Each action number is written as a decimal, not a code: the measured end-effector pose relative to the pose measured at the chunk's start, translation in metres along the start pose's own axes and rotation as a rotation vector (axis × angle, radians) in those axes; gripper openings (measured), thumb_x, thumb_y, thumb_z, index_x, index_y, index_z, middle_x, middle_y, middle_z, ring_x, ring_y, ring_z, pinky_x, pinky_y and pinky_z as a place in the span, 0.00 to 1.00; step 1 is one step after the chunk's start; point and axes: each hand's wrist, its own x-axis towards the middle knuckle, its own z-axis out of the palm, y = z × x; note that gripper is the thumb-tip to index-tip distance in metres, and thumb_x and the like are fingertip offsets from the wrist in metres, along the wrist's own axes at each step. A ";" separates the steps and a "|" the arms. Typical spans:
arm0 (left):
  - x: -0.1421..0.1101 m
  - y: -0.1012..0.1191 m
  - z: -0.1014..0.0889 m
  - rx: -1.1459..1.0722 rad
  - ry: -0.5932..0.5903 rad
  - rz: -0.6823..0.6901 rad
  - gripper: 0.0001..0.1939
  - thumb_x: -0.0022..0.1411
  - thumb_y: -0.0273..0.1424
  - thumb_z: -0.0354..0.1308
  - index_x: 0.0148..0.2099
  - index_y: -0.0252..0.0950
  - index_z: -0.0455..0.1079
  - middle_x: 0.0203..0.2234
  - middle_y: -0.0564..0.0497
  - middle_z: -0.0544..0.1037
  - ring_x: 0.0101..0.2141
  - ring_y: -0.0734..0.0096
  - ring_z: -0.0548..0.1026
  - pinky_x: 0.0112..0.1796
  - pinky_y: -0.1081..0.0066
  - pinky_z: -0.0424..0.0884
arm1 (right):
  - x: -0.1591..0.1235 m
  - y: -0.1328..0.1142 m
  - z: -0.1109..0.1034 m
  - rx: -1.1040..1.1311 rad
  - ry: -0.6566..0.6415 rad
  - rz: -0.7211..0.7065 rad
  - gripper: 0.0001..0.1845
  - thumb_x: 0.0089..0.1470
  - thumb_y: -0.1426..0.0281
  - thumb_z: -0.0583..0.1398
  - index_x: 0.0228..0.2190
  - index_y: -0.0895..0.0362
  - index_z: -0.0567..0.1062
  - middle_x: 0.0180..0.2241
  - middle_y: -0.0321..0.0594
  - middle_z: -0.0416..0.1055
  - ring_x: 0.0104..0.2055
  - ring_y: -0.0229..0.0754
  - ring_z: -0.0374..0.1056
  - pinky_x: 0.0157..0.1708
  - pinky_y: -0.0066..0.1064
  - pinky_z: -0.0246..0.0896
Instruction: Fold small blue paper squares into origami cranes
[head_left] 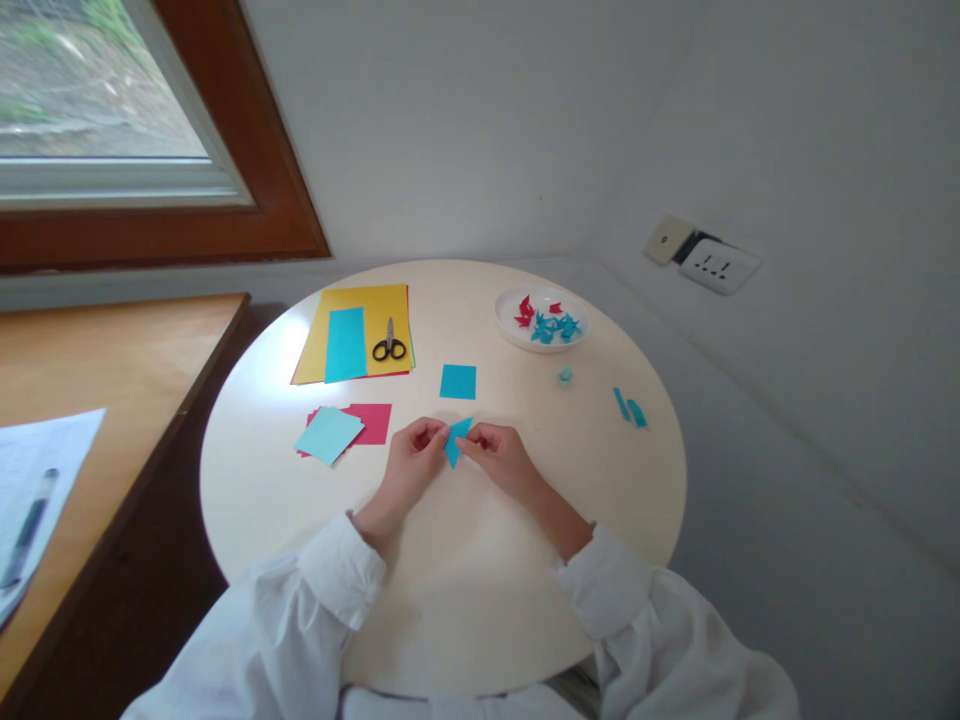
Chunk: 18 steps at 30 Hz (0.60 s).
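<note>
Between my two hands is a small folded piece of blue paper [454, 446], with pointed corners at its top and bottom. My left hand [414, 460] pinches it from the left with thumb and fingers. From the right, my right hand [507, 460] pinches it too, the thumb lying on its face. Just beyond the hands a flat blue paper square [458, 381] lies on the round cream table [450, 600]. Left of my left hand, a pale blue square [330, 434] rests on top of pinkish-red squares [373, 424].
Black-handled scissors [389, 348] and a blue strip [346, 344] lie on yellow sheets [390, 300]. A white plate [504, 322] holds small red and blue folded pieces. Blue scraps [637, 413] and a pale crumpled bit [565, 376] lie at the right. A wooden desk [150, 345] stands left.
</note>
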 end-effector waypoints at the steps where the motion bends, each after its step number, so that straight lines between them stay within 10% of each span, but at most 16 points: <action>1: 0.000 0.000 -0.001 -0.005 -0.010 0.000 0.14 0.51 0.40 0.57 0.27 0.33 0.68 0.21 0.52 0.71 0.24 0.74 0.66 0.25 0.75 0.62 | 0.000 0.000 0.000 -0.005 -0.011 -0.010 0.13 0.43 0.64 0.59 0.15 0.57 0.65 0.16 0.30 0.59 0.21 0.32 0.54 0.22 0.26 0.49; 18: -0.004 -0.003 0.001 0.098 -0.180 0.037 0.16 0.54 0.40 0.54 0.22 0.33 0.63 0.16 0.55 0.65 0.19 0.79 0.60 0.20 0.77 0.55 | 0.001 0.002 -0.002 0.119 0.148 0.015 0.10 0.42 0.63 0.60 0.20 0.57 0.70 0.20 0.34 0.67 0.24 0.36 0.61 0.26 0.28 0.57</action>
